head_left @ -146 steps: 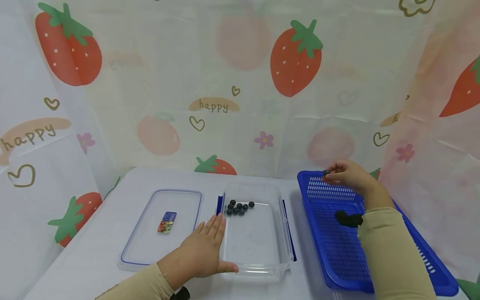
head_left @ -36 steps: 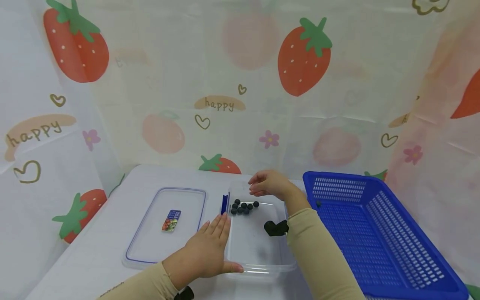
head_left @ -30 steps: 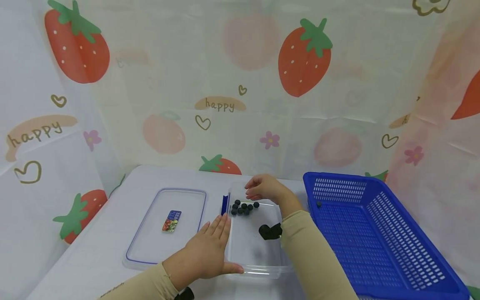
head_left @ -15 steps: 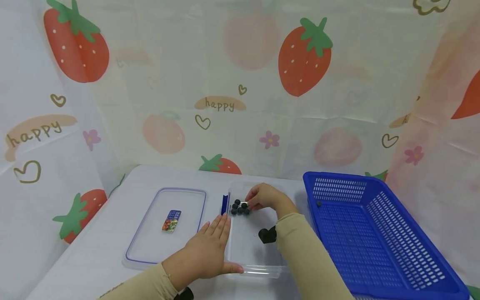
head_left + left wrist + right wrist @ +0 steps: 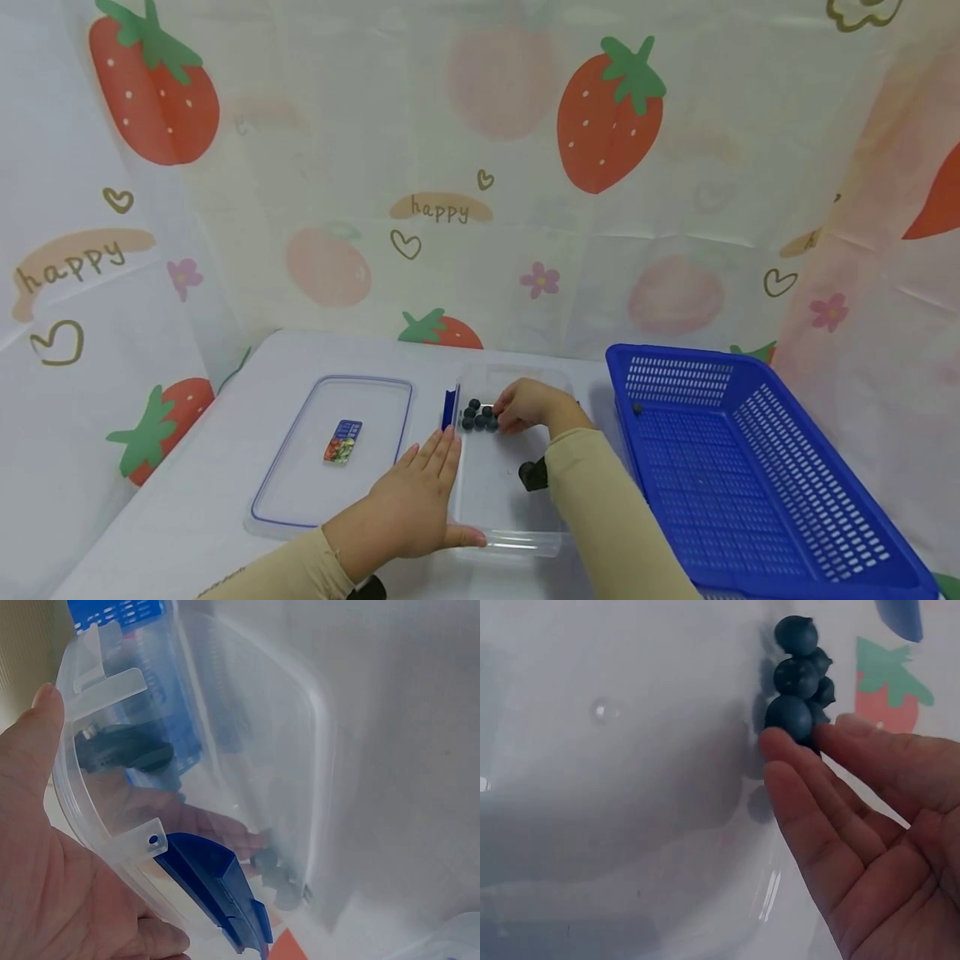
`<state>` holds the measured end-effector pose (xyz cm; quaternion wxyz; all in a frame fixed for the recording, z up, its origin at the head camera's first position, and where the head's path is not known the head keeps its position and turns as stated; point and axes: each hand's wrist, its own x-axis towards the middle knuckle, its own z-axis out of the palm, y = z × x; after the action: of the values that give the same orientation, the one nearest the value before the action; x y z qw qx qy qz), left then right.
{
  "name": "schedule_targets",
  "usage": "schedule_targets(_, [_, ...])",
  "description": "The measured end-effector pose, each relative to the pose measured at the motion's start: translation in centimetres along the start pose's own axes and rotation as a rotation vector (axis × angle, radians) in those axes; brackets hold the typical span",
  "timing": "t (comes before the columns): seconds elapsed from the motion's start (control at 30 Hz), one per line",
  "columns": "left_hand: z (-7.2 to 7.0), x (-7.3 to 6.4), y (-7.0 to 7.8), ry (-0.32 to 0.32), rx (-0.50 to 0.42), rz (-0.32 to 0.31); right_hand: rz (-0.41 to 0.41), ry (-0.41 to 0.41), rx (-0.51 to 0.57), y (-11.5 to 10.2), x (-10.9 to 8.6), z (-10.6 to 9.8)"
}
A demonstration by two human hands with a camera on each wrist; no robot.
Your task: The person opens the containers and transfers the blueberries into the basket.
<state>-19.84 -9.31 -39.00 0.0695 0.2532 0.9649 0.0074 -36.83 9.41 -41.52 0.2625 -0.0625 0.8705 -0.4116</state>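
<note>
My left hand [image 5: 408, 504] lies with straight fingers along the left side of a clear plastic box [image 5: 521, 546], its thumb at the near rim. In the left wrist view, a blue clip [image 5: 214, 881] hangs beside that palm. Inside the box, at the far left, a cluster of dark blueberries [image 5: 480, 422] sits on the floor. My right hand [image 5: 532, 404] reaches down at the cluster's right edge. In the right wrist view, thumb and fingertips close around a blueberry [image 5: 788, 716] at the cluster's end; the fingers partly cover it.
A blue perforated basket [image 5: 757, 500] stands to the right, with one blueberry [image 5: 637, 408] at its left wall. Left of the box lies a clear lid [image 5: 288, 500] with a blue seal and a printed label [image 5: 343, 442]. A strawberry-patterned curtain [image 5: 420, 108] hangs behind the table.
My right hand, earlier holding a blueberry over the basket, has let it go there and moved left, then down to the cluster in the box. The left hand keeps its place.
</note>
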Motion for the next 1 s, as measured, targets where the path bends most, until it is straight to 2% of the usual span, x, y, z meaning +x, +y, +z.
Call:
schedule_targets(0.4, [-0.19,-0.22,0.10,0.012,0.027,0.017,0.005,-0.047,-0.109,-0.32,-0.17,0.81])
schedule_targets(0.67, [-0.29,-0.28,0.16,0.011,0.018,0.010,0.022,-0.071,-0.104,-0.42,-0.15,0.87])
schedule_targets(1.0, [-0.34,-0.25,0.20,0.009,0.002,0.006,-0.008,-0.055,-0.057,-0.09,-0.02,0.13])
